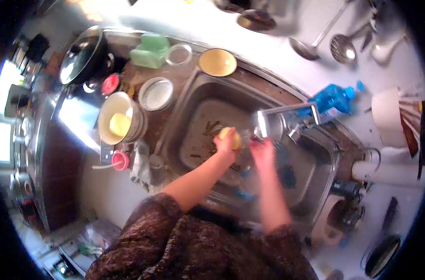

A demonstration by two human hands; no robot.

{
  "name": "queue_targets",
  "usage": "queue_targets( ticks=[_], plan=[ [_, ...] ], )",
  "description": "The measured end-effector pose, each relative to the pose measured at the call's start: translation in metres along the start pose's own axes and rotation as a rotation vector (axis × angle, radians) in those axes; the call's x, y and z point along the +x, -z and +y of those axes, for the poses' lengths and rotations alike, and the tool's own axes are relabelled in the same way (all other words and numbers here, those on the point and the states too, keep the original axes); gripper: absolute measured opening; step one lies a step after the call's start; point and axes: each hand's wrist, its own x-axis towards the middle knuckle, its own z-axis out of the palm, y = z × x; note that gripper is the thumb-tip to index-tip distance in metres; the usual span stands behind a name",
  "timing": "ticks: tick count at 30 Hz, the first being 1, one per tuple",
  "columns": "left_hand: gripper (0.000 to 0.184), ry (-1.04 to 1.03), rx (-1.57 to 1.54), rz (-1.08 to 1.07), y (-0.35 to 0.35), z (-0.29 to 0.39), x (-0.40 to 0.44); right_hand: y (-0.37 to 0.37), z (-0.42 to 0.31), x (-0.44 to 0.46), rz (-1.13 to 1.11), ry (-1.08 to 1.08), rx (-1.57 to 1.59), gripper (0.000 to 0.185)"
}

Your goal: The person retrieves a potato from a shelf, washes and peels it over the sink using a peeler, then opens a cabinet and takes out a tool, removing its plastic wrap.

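Over the sink, my left hand is closed around a pale yellow peeled potato. My right hand is to its right, just below a shiny, see-through rounded shape by the faucet. Its fingers look curled, with something small and dark at the tips that blur hides. Brown strips that look like peelings lie on the sink floor. Another yellow piece rests inside a cream bowl left of the sink.
A yellow bowl stands at the sink's back rim. A blue bottle is behind the faucet. On the left counter are a white container, a green holder, a pink cup and a cloth. Ladles hang on the wall.
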Motion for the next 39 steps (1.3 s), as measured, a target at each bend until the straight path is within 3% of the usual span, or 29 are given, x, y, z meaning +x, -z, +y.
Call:
queue_targets(
  ticks=[2,3,7,8,9,11,13,15,16,19,20,22,23,27,29,31,35,36,37,39],
  plan=[
    [0.073,-0.06,0.108,0.058,0.016,0.003,0.01,-0.006,0.024,0.012,-0.114,-0.194,0.191,0.025],
    [0.072,-0.087,0.159,0.089,0.024,0.002,0.017,-0.014,0.032,0.019,-0.04,-0.262,0.192,0.022],
    [0.075,-0.071,0.242,0.064,0.037,0.009,0.021,-0.026,0.04,0.021,-0.143,-0.143,0.272,0.019],
    [0.076,-0.026,0.221,-0.008,0.037,0.01,0.021,-0.024,0.034,0.014,-0.076,-0.166,0.261,0.018],
    [0.077,0.024,0.201,-0.085,0.033,0.011,0.02,-0.015,0.032,0.011,-0.119,-0.108,0.106,0.017],
    [0.067,0.069,0.215,-0.219,0.027,0.006,0.028,-0.006,0.017,-0.012,0.057,-0.114,0.023,0.015],
    [0.045,0.209,-0.022,-0.382,0.009,0.0,0.036,0.004,0.004,-0.025,0.114,-0.023,-0.059,0.016],
    [0.047,0.221,0.021,-0.426,-0.009,-0.004,0.038,0.003,-0.014,-0.028,0.203,0.228,0.081,0.025],
    [0.047,0.259,-0.012,-0.429,-0.016,-0.005,0.036,0.005,-0.026,-0.025,0.185,0.251,0.075,0.025],
    [0.046,0.276,-0.019,-0.492,-0.019,-0.005,0.024,0.0,-0.059,-0.011,0.124,0.202,0.604,0.039],
    [0.045,0.288,0.003,-0.44,-0.016,-0.001,0.009,-0.014,-0.062,-0.013,0.155,0.376,0.516,0.035],
    [0.041,0.469,-0.05,-0.642,0.011,-0.006,0.039,0.006,-0.061,0.011,0.109,0.367,0.517,0.032],
    [0.039,0.409,0.035,-0.447,0.013,-0.001,0.014,0.013,-0.06,0.021,0.096,0.345,0.498,0.029],
    [0.037,0.446,0.099,-0.379,0.054,-0.006,0.028,0.016,-0.063,0.033,0.206,0.409,0.475,0.02],
    [0.037,0.477,0.11,-0.389,0.067,-0.009,0.035,0.01,-0.069,0.029,0.277,0.366,0.374,0.026],
    [0.044,0.344,0.255,-0.329,0.077,-0.008,0.026,0.005,-0.072,0.026,0.375,0.351,0.295,0.022],
    [0.052,0.467,0.195,-0.269,0.089,0.001,0.018,-0.001,-0.072,0.016,0.452,0.321,0.197,0.034],
    [0.054,0.501,0.169,-0.286,0.094,0.0,0.021,-0.001,-0.07,0.008,0.368,0.336,0.142,0.04],
    [0.057,0.535,0.141,-0.302,0.097,0.0,0.02,-0.019,-0.073,-0.006,0.522,0.261,0.082,0.043],
    [0.054,0.516,0.085,-0.327,0.1,-0.001,0.015,-0.013,-0.054,-0.013,0.549,0.315,-0.063,0.041]
  ],
)
